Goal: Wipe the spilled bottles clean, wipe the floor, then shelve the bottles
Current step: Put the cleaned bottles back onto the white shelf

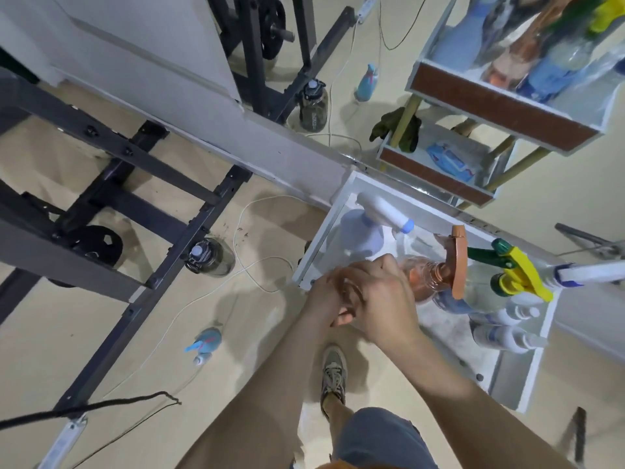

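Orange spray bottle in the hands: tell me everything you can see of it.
The orange bottle has a clear plastic body with an orange tint and an opaque orange-brown trigger head. It lies tilted, near level, head pointing right, over the white shelf that holds other spray bottles. The right hand wraps its lower body and hides the base. The left hand sits against the right, and whether it grips the bottle is hidden.

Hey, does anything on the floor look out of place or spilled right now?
Yes. A blue spray bottle lies on its side on the floor, left of the shoe. Dark specks dot the floor beside the white cable. The right hand grips an orange spray bottle.
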Demonstrator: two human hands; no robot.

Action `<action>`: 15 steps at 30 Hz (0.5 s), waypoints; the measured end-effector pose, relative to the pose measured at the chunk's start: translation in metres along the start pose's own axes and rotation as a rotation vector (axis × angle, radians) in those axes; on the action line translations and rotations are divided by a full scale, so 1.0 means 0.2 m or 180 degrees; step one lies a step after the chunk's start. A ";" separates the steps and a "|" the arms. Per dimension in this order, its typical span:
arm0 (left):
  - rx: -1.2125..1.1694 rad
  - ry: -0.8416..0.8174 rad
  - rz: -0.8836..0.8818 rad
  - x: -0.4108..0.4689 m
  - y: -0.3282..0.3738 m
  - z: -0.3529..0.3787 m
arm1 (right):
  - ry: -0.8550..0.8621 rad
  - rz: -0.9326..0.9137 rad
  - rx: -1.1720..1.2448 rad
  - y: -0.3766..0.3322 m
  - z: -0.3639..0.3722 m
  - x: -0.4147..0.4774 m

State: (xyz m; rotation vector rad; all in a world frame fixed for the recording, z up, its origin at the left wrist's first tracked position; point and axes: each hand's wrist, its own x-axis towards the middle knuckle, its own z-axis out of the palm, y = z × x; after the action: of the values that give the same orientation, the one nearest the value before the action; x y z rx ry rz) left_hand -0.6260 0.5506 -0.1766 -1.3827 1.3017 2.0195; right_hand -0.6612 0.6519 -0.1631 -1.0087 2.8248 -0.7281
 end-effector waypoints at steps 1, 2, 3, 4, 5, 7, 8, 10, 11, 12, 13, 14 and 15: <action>-0.0015 -0.0068 0.0041 0.00 -0.01 -0.01 | -0.0066 -0.0024 -0.0061 -0.01 -0.01 0.00; -0.0006 -0.0108 0.0063 -0.01 -0.01 -0.02 | -0.0114 -0.0030 -0.0120 -0.01 -0.01 0.00; 0.0034 -0.0106 0.0050 -0.03 0.00 -0.03 | -0.0162 -0.0010 -0.0156 -0.02 -0.02 0.00; 0.0118 -0.0160 0.0046 -0.04 0.01 -0.04 | -0.0164 -0.0006 -0.0161 -0.02 -0.04 0.00; 0.0209 -0.0229 0.0075 -0.05 0.00 -0.06 | -0.0113 -0.0011 -0.0186 -0.03 -0.05 0.00; 0.0291 -0.0258 0.0232 -0.10 0.01 -0.15 | 0.0103 -0.0077 -0.0213 -0.07 -0.10 0.00; 0.0225 -0.0219 0.0328 -0.13 0.01 -0.20 | 0.0287 -0.0136 -0.0260 -0.11 -0.12 -0.01; -0.0054 -0.0120 0.0677 -0.19 0.00 -0.33 | 0.0635 -0.0341 -0.0257 -0.22 -0.15 -0.02; -0.0086 -0.0065 0.0932 -0.23 -0.01 -0.43 | 0.0702 -0.0496 -0.0159 -0.32 -0.14 -0.02; -0.0142 0.0030 0.1161 -0.27 -0.02 -0.55 | 0.0700 -0.0655 0.0012 -0.44 -0.11 -0.03; -0.0163 0.0161 0.1355 -0.32 -0.04 -0.68 | 0.0623 -0.0793 0.0153 -0.55 -0.07 -0.04; -0.0157 0.0305 0.1455 -0.34 -0.03 -0.72 | 0.0499 -0.0909 0.0211 -0.58 -0.06 -0.05; -0.0079 0.0688 0.1426 -0.36 -0.17 -1.08 | 0.0159 -0.1078 0.0363 -0.85 0.20 -0.10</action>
State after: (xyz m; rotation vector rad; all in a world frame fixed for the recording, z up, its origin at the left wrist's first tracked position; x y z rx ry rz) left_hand -0.4542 0.3989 -0.1502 -1.4528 1.8230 2.2125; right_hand -0.5389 0.5327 -0.1236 -1.4863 2.6433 -0.9418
